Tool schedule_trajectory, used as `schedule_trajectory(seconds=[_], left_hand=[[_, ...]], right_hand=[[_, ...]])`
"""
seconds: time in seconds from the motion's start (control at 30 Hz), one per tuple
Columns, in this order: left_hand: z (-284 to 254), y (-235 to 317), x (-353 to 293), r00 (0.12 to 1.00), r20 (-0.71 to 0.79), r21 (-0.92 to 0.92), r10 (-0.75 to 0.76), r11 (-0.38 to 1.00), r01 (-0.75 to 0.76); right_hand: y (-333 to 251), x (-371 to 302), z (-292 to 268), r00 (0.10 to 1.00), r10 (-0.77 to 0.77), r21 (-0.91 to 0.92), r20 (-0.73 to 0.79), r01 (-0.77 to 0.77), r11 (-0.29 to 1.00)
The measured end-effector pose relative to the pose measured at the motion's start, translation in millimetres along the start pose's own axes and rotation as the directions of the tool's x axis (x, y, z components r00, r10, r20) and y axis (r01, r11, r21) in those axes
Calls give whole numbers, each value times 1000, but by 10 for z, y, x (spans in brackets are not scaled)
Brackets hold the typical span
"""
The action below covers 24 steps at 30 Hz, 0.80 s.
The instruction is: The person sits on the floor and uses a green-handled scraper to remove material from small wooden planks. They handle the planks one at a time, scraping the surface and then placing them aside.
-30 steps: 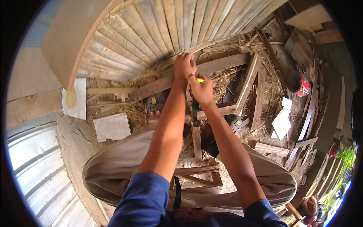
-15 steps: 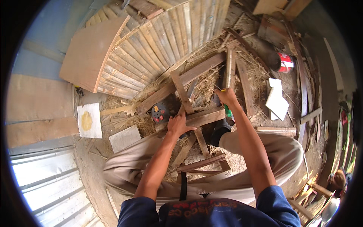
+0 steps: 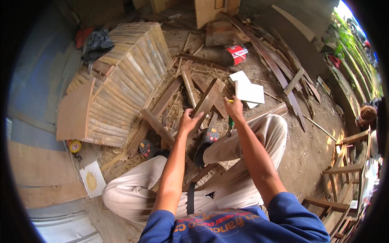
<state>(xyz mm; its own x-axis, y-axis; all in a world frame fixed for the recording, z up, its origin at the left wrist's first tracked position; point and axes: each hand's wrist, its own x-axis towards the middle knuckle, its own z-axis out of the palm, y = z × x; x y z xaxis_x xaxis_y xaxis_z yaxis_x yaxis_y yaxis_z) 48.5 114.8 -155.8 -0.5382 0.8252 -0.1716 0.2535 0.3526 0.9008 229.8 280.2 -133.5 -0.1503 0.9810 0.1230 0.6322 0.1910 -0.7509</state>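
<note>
My left hand (image 3: 189,122) is closed on the edge of a thick wooden board (image 3: 210,95), which tilts up and away from me between my feet. To its right, my right hand (image 3: 234,108) grips a tool with a green handle section (image 3: 230,121). A yellow part shows above that fist and a greyish end hangs below it; the tool's exact kind is unclear. Under my left wrist a narrower wooden piece (image 3: 157,127) slants across, next to a longer beam (image 3: 168,95). My forearms hide part of the joined wood.
A slatted wooden panel (image 3: 129,81) stands at the left. White sheets (image 3: 250,92) and a red can (image 3: 236,54) lie beyond my right hand. Long planks (image 3: 271,60) line the far right, with a wooden frame (image 3: 344,168) nearer. Shavings cover the floor around my clogs.
The view has swung to the right. My left hand now holds a board raised at a steeper tilt, where before it rested on a lower wood joint. My right hand still holds the green-handled tool.
</note>
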Motion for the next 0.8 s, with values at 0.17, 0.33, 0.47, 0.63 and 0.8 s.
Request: schedule_trajectory(seconds=[0.17,0.33,0.47,0.63,0.8], left_hand=[[16,-421,-67,966,-256,316,37,948,47],[-301,-1279,-864,499,-865,233,-54,837,495],[-154,-1692,-815,518,-649,-72,-557,723,687],[-316,-1888,-745,452,-437,-245,-778,586,772],[-381,-1900,-879,495,-311,-455,-811,584,672]], right_hand=[[514,-271,-127,990,90,135,-111,-75,988],[658,-449,-55,1000,16,221,-6,-15,975],[617,-542,-5,960,-249,259,131,210,943],[497,-646,99,937,-248,323,246,162,932],[478,-786,173,902,-274,306,333,171,936]])
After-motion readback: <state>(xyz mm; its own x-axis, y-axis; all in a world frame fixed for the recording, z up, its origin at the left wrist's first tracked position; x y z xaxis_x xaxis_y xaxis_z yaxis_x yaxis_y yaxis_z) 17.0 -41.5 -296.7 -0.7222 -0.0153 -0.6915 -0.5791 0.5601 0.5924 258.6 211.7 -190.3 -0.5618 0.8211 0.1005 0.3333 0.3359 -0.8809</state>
